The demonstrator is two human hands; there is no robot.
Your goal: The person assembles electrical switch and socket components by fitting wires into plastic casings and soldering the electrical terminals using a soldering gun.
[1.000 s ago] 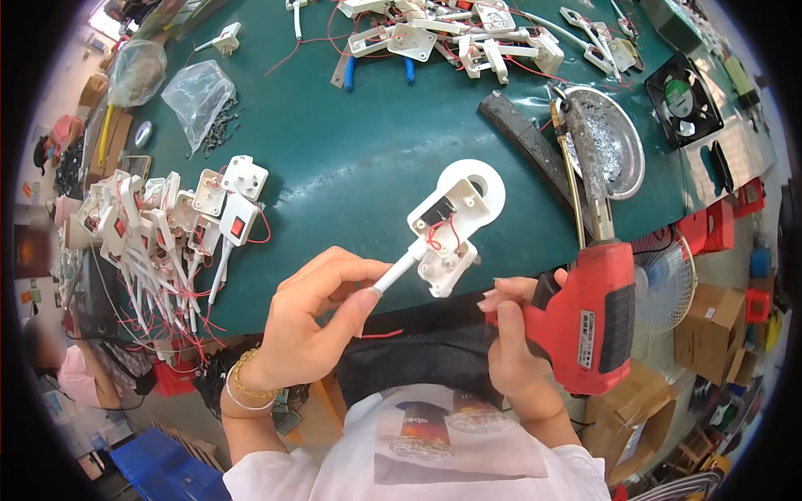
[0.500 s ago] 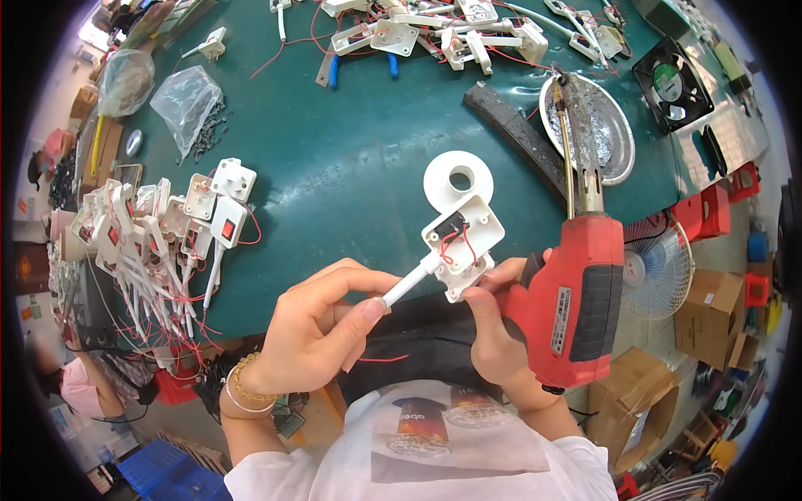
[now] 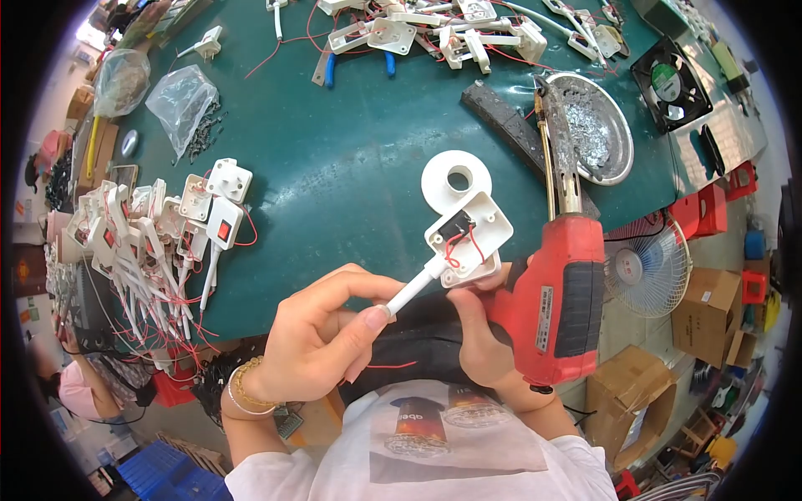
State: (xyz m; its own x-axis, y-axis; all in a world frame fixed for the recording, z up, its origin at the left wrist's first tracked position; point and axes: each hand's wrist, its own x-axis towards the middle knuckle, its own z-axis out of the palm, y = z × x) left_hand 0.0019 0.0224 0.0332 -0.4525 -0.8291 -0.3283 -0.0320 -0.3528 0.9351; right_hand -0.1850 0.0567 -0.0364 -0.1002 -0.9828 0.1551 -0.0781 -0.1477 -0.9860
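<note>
My left hand (image 3: 322,334) is closed round the white stem (image 3: 411,290) of an open plug housing (image 3: 470,234). Inside the housing sit a black switch part (image 3: 452,227) and looped red wires. Behind it, a second white housing piece (image 3: 478,274) is partly covered, with fingers of my right hand (image 3: 484,338) at its edge. That hand is also closed on a red soldering gun (image 3: 547,309), whose body hides part of the grip. The gun's metal barrel points away from me, its end by a solder-filled white dish (image 3: 626,154). Beyond the housing lies a white ring-shaped roll (image 3: 432,177).
Stem-mounted housings with red switches (image 3: 138,242) are heaped at left. More white parts (image 3: 393,35) and blue-handled pliers (image 3: 390,64) lie at the back. A dark bar (image 3: 510,125) rests near the dish. A fan (image 3: 639,263) and cartons (image 3: 631,397) stand at right.
The soldering gun has shifted left and slightly down. The open housing has moved slightly right, and the second piece now lies more beneath it. Both hands keep their hold.
</note>
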